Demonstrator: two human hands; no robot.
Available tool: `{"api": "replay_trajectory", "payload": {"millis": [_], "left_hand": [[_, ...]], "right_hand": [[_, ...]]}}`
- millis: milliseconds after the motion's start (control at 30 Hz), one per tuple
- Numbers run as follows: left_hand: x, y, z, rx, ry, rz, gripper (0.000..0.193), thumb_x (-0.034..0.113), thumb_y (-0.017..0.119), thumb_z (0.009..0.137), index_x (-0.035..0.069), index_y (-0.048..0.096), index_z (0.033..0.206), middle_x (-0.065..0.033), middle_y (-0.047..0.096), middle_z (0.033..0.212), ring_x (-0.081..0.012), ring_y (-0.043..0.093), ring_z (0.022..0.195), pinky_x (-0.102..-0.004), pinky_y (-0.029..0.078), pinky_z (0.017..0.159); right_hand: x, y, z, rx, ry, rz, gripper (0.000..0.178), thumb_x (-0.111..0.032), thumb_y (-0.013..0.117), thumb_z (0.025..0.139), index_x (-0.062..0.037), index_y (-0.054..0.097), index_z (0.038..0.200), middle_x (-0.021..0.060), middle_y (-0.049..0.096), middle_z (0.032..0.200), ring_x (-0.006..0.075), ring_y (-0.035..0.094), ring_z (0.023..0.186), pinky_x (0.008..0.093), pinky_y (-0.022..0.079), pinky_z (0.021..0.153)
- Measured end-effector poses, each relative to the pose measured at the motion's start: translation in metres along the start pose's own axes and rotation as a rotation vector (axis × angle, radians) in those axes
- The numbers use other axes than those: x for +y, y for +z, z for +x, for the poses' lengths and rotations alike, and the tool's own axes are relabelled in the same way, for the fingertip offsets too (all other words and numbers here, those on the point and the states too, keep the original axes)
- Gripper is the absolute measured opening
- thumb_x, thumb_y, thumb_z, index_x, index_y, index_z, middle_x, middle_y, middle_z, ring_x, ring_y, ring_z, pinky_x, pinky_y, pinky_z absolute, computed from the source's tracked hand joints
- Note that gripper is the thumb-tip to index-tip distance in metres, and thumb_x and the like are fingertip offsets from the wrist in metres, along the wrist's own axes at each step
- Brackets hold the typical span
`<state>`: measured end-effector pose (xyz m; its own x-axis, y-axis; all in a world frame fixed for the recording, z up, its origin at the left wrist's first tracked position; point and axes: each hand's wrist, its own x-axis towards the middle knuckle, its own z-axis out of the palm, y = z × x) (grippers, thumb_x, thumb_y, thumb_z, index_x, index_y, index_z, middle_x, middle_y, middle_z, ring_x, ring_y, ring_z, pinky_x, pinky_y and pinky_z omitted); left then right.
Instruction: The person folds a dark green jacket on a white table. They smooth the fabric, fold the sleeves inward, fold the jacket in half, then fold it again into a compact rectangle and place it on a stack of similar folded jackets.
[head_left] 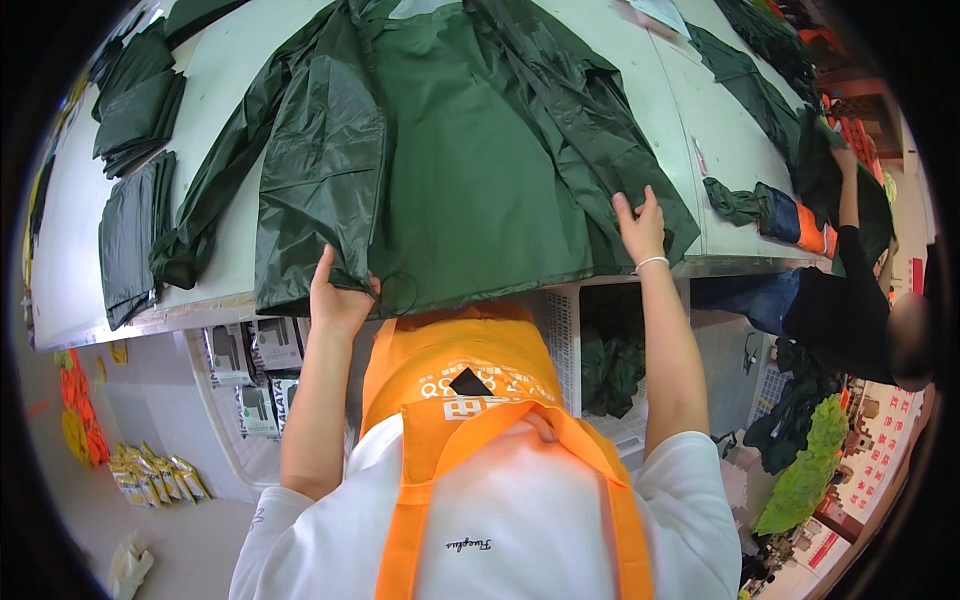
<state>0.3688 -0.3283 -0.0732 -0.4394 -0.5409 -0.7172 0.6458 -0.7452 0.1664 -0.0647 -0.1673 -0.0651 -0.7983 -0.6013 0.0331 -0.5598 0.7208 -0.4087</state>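
Note:
A dark green rain jacket (470,160) lies spread on the white table, front panels parted and the smooth inner back showing. Its hem hangs at the table's near edge. My left hand (342,303) is closed on the lower corner of the left front panel, thumb on top and fingertips curled by the inner edge. Over the right front panel, my right hand (642,230) rests on the fabric near the hem, thumb and forefinger stretched out and apart. Its other fingers are mostly hidden.
Folded dark green garments (138,240) lie on the table's left side. Below stand a white crate with packaged goods (258,385) and another holding dark green cloth (610,365). At right a co-worker (835,310) handles dark green cloth beside a rolled green-and-orange bundle (795,220).

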Motion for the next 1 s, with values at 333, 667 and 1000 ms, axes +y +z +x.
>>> {"api": "replay_trajectory", "payload": {"millis": [333,667,1000], "left_hand": [[0.167,0.069,-0.026,-0.161,0.493,0.208,0.014,0.012,0.059,0.089,0.001,0.057,0.098,-0.0061,0.057,0.08,-0.0094,0.043,0.056,-0.0214,0.035,0.049],[-0.044,0.088,-0.037,-0.155,-0.024,0.738,0.034,0.036,0.063,0.088,0.008,0.066,0.107,-0.0024,0.068,0.098,-0.012,0.057,0.087,-0.0243,0.043,0.076],[-0.102,0.07,0.027,-0.037,-0.244,0.631,0.019,0.014,0.07,0.08,0.0,0.066,0.093,-0.0089,0.067,0.092,-0.0197,0.063,0.081,-0.031,0.049,0.075]], "right_hand": [[-0.024,-0.186,0.124,0.388,-0.205,-0.235,0.031,-0.027,0.047,0.091,-0.0035,0.067,0.093,0.0218,0.065,0.089,0.0412,0.062,0.087,0.0459,0.048,0.076],[-0.161,-0.044,-0.083,-0.799,-0.184,0.884,0.03,-0.021,0.054,0.095,-0.0039,0.056,0.07,-0.0097,0.043,0.063,0.0017,0.037,0.062,0.0223,0.034,0.054],[-0.108,0.022,-0.12,-0.452,0.043,0.759,0.046,-0.029,0.053,0.093,0.0021,0.046,0.061,-0.0001,0.038,0.052,0.0087,0.033,0.055,0.0307,0.034,0.051]]}}
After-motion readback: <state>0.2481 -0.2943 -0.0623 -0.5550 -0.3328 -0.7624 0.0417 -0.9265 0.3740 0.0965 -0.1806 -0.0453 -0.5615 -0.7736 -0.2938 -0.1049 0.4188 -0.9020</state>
